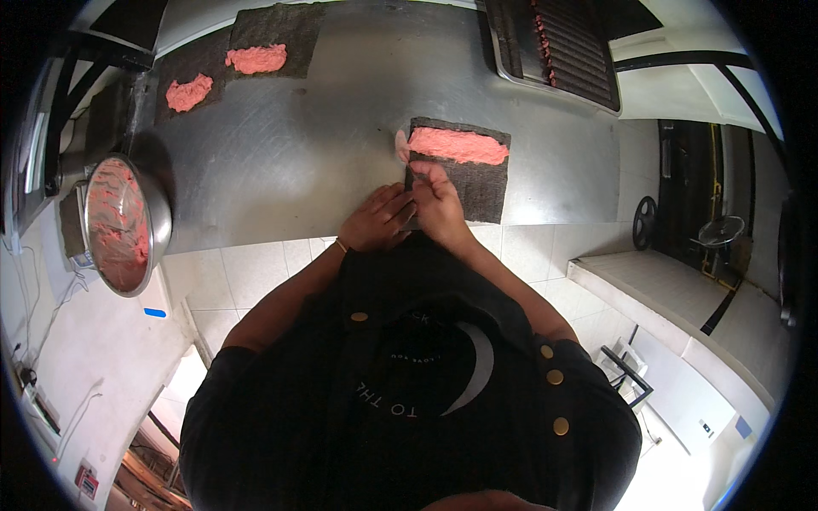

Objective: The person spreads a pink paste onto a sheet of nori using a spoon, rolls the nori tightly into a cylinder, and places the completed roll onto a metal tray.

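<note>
On the steel table, a dark, thin sheet (477,192) carries a long band of pink paste (456,146) along its far side. A small pale, translucent pink piece (400,146) sticks out at the sheet's left edge. My right hand (436,206) is bent over that left edge, thumb and fingers pinched together; what lies between them is too small to make out. My left hand (377,219) is beside it at the sheet's near left corner, fingers curled and close together, their tips partly hidden by my right hand.
Two other dark sheets (298,25) with pink blobs (189,92) lie at the back left. A steel bowl smeared with pink (111,204) sits at the left end. A ridged metal tray (579,51) is at the back right, and a black handwheel (645,221) is beyond the table's right end.
</note>
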Demonstrator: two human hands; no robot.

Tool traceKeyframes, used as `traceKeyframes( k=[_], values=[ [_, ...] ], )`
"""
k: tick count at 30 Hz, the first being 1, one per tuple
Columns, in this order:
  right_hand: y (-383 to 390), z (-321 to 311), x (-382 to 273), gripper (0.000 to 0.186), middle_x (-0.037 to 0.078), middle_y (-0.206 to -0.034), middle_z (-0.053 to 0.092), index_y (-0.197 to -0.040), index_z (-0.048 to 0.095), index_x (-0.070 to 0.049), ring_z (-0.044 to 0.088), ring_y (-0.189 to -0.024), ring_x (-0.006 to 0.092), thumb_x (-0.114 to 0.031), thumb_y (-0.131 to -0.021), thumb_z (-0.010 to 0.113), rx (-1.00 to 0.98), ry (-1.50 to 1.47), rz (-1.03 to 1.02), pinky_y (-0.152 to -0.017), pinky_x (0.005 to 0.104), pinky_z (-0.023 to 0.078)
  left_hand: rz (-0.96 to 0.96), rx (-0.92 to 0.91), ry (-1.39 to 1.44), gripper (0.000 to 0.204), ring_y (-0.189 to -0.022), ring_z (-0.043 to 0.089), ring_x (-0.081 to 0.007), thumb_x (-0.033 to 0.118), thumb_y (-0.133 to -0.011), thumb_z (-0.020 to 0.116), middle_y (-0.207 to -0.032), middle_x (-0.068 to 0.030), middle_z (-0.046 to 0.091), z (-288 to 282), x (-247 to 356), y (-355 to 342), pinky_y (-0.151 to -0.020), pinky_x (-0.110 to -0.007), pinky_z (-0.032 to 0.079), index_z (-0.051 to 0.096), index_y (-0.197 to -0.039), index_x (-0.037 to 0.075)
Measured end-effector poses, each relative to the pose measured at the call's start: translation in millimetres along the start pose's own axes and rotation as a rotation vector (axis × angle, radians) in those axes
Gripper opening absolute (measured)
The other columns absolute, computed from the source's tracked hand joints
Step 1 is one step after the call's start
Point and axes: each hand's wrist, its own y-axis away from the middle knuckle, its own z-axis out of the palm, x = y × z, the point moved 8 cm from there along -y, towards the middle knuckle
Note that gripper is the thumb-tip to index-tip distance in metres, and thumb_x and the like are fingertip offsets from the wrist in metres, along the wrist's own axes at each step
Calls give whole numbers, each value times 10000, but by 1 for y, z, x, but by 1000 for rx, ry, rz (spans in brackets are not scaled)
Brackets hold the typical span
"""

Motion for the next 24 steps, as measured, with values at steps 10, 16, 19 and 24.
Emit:
traceKeyframes(
  k=[10, 16, 19, 24],
  values=[
    [2, -17, 9, 277, 70, -1109, 653, -1283, 608, -27, 589, -999, 128, -11, -1031, 495, 5, 15, 30, -896, 303, 496, 59, 106, 40, 630, -1418, 477, -380, 309, -808, 834, -1435, -153, 554, 3, -3, 4, -1196, -535, 418, 598, -1336, 58],
    [-24, -18, 8, 275, 33, -1031, 632, -1267, 624, -54, 551, -921, 111, -44, -1014, 519, 83, -8, 57, -826, 282, 453, 22, 33, 34, 614, -1400, 496, -373, 313, -807, 838, -1426, -153, 561, 3, -2, 0, -1191, -532, 423, 609, -1316, 57],
    [-20, -15, 2, 271, 33, -1025, 626, -1254, 624, -62, 548, -924, 120, -26, -1007, 517, 57, -68, 72, -827, 293, 451, 29, 65, 33, 599, -1400, 498, -366, 314, -807, 837, -1423, -148, 568, 2, -3, 1, -1191, -527, 424, 621, -1303, 58],
    [-25, -29, 18, 247, 91, -1106, 674, -1236, 620, -40, 611, -1069, 192, -4, -1013, 521, 117, -58, 31, -970, 338, 484, 7, 37, 51, 617, -1407, 495, -365, 304, -799, 849, -1434, -147, 564, 3, -2, -1, -1193, -523, 423, 627, -1320, 60]
  ],
)
